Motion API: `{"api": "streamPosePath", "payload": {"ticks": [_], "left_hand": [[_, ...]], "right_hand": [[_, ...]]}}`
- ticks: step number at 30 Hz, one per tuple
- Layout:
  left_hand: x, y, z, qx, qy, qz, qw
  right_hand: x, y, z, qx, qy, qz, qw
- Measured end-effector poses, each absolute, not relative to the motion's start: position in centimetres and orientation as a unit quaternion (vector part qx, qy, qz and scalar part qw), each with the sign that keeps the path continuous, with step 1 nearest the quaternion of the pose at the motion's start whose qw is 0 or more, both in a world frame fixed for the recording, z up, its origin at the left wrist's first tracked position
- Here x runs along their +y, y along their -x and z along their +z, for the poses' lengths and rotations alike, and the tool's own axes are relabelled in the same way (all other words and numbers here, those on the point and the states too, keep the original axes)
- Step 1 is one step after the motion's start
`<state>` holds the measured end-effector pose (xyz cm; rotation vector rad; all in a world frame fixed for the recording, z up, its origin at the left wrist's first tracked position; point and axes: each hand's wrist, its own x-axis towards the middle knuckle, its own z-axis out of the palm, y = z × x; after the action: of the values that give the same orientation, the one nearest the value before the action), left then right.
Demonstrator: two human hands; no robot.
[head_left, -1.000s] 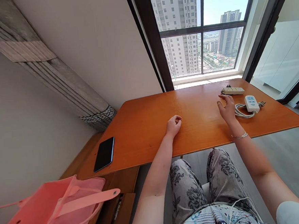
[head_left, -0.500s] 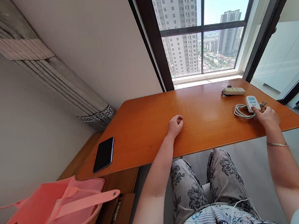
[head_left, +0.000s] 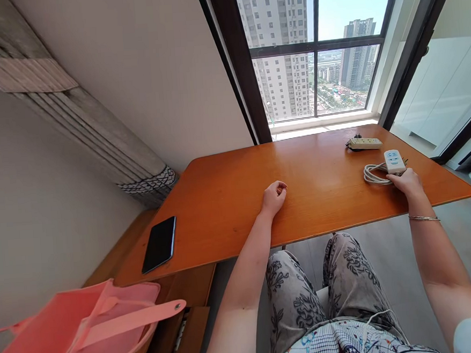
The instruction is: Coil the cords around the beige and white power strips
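Note:
My right hand (head_left: 406, 182) is closed on the near end of a small white power strip with blue sockets (head_left: 394, 160) at the right of the orange wooden table (head_left: 237, 198). Its coiled white cord (head_left: 373, 174) lies just left of the hand. My left hand (head_left: 274, 195) rests on the table's middle as a loose fist with nothing in it. A second, cream-coloured power strip (head_left: 364, 143) lies farther back near the window.
A black phone (head_left: 159, 244) lies at the table's near left corner. A pink tote bag (head_left: 81, 332) stands at lower left beside a wooden cabinet (head_left: 177, 331). A rolled grey mat (head_left: 95, 132) leans on the wall. The window is behind the table.
My right hand moved from beside the cream strip to the right and came down on the white power strip, closing on its near end. My left hand stayed still.

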<state>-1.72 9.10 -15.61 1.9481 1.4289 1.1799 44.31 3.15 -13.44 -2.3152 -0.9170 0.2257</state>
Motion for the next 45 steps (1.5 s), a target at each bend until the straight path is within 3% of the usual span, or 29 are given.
{"api": "streamPosePath", "payload": {"ticks": [4, 7, 12, 17, 25, 28, 45], "left_hand": [[9.0, 1.7, -15.5, 0.523, -0.703, 0.424, 0.231], [9.0, 1.7, -15.5, 0.522, -0.702, 0.425, 0.232], [9.2, 1.8, -15.7, 0.519, -0.699, 0.436, 0.227], [9.3, 1.7, -16.0, 0.505, -0.685, 0.457, 0.260], [10.0, 1.2, -17.0, 0.443, -0.582, 0.475, 0.489], [10.2, 1.2, -17.0, 0.416, -0.543, 0.501, 0.530], [11.1, 1.5, -18.0, 0.370, -0.545, 0.597, 0.458]], "right_hand": [[3.7, -41.9, -13.9, -0.383, 0.781, 0.181, 0.459], [4.6, -38.2, -14.2, -0.392, 0.654, 0.319, 0.563], [6.3, -31.5, -13.9, -0.385, 0.485, 0.461, 0.635], [7.5, -25.6, -12.9, -0.417, 0.402, 0.522, 0.626], [7.9, -18.8, -13.4, -0.400, 0.354, 0.584, 0.611], [7.7, -18.1, -14.0, -0.380, 0.347, 0.600, 0.613], [8.0, -18.7, -15.5, -0.322, 0.355, 0.632, 0.609]]}}
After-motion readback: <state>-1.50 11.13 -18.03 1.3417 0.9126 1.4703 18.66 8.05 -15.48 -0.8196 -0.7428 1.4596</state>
